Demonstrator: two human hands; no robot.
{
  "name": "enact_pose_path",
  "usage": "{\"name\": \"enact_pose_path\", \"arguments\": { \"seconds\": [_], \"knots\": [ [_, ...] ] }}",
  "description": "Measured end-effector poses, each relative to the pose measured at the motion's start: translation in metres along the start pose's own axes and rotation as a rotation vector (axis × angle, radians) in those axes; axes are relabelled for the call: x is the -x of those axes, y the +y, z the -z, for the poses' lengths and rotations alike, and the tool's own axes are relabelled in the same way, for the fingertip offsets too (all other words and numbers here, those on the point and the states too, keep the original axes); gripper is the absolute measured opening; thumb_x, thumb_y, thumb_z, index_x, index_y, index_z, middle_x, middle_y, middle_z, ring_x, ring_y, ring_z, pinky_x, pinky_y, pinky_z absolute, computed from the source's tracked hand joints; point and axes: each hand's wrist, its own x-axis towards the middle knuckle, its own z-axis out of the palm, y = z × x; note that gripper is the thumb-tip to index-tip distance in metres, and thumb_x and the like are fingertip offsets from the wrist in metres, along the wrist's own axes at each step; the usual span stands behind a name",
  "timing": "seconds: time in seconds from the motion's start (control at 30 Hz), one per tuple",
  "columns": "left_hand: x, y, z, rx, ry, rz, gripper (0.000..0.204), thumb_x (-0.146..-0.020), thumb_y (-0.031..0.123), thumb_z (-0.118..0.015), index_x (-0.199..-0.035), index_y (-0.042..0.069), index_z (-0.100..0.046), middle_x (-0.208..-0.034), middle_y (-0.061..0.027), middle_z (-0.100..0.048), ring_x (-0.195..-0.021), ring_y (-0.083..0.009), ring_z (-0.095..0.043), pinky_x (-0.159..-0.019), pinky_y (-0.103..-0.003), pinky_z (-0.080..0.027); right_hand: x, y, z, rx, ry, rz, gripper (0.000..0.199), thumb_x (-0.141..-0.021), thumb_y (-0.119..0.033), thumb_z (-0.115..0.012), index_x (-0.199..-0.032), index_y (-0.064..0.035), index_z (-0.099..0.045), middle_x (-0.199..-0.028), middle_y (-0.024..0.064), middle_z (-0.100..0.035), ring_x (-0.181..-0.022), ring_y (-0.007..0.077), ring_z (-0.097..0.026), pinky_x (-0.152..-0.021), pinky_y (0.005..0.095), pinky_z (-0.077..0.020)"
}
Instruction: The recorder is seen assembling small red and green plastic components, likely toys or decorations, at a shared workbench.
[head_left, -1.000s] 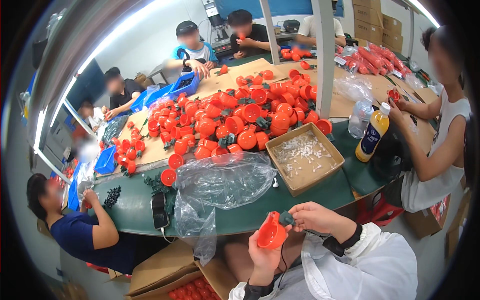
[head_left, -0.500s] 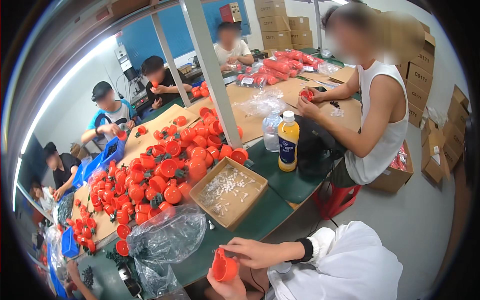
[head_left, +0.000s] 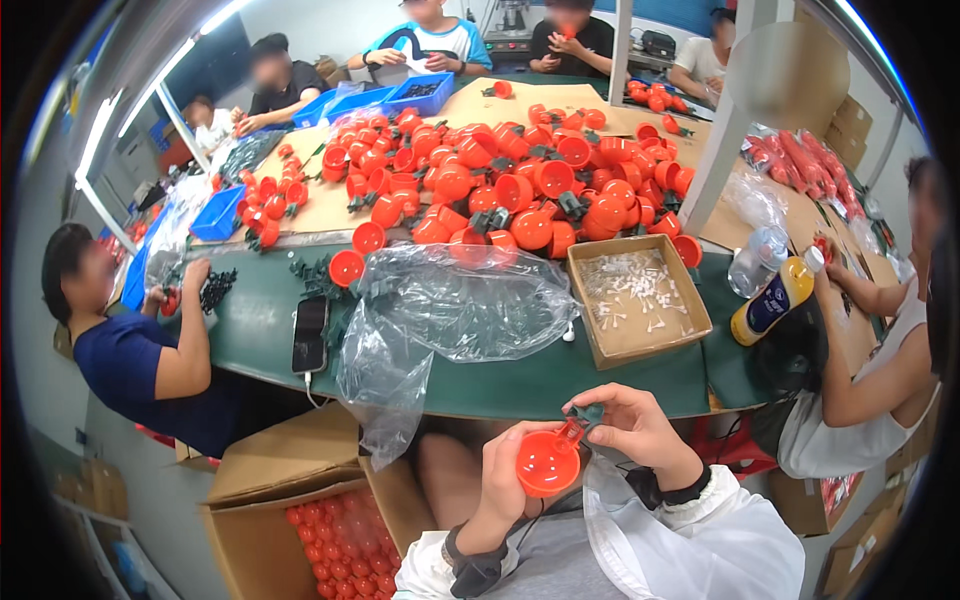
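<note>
Orange plastic cup (head_left: 547, 464) is sitting low-centre in the head view, below the near edge of the green table (head_left: 520, 385), open side facing the camera. Left hand (head_left: 512, 470) is gripping it from 9 o'clock, fingers curled round the rim, thumb pressing the edge. At the cup's 1 o'clock, a small dark green clip (head_left: 587, 413) is touching the rim. Right hand (head_left: 635, 428) is pinching that clip btwn thumb and forefinger; remaining fingers are bent loosely.

At 12 o'clock from the cup, a crumpled clear plastic bag (head_left: 460, 305) is lying on the table. At 1 o'clock, a cardboard box (head_left: 640, 300) is holding small white parts. At 10 o'clock, a black phone (head_left: 310, 335) is lying flat. Further out at 12, a pile of orange cups (head_left: 500, 175) w/ green clips is covering brown cardboard. At 2 o'clock, a yellow bottle (head_left: 772, 302) is standing tilted. Other workers are sitting round the table.
</note>
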Motion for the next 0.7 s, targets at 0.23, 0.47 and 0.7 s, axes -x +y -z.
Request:
{"name": "enact_pose_path", "arguments": {
  "seconds": [0.23, 0.47, 0.7],
  "knots": [
    [0.0063, 0.0010, 0.0013, -0.022, 0.010, -0.019, 0.053, -0.088, 0.028, -0.026, -0.098, -0.012, -0.059, -0.090, -0.0201, -0.064, -0.081, -0.0239, -0.063, -0.076, -0.031, -0.049, 0.0000, 0.0010, -0.0055, 0.028, -0.039, 0.012, 0.036, -0.077, -0.004, -0.067, -0.111, 0.0018, -0.054, -0.112, 0.0135, -0.056, -0.103, 0.0185, -0.054, -0.087, 0.0316, -0.0449],
    [0.0073, -0.0021, -0.0006, 0.073, 0.005, 0.007, 0.051, -0.088, 0.027, -0.027, -0.098, -0.012, -0.059, -0.090, -0.0206, -0.064, -0.082, -0.0241, -0.063, -0.076, -0.031, -0.050, 0.0051, 0.0017, -0.0016, 0.073, -0.068, 0.005, 0.033, -0.080, 0.001, -0.060, -0.113, 0.0024, -0.053, -0.109, 0.0101, -0.056, -0.100, 0.0169, -0.055, -0.089, 0.0314, -0.0435],
    [0.0037, -0.0012, -0.0053, 0.099, 0.060, 0.022, 0.048, -0.087, 0.026, -0.030, -0.096, -0.011, -0.058, -0.087, -0.0186, -0.064, -0.081, -0.0231, -0.063, -0.076, -0.031, -0.050, 0.0059, 0.0020, -0.0012, 0.133, -0.061, -0.016, 0.031, -0.081, 0.004, -0.058, -0.111, 0.0023, -0.055, -0.109, 0.0102, -0.056, -0.100, 0.0172, -0.054, -0.088, 0.0307, -0.0435]
  ]
}}
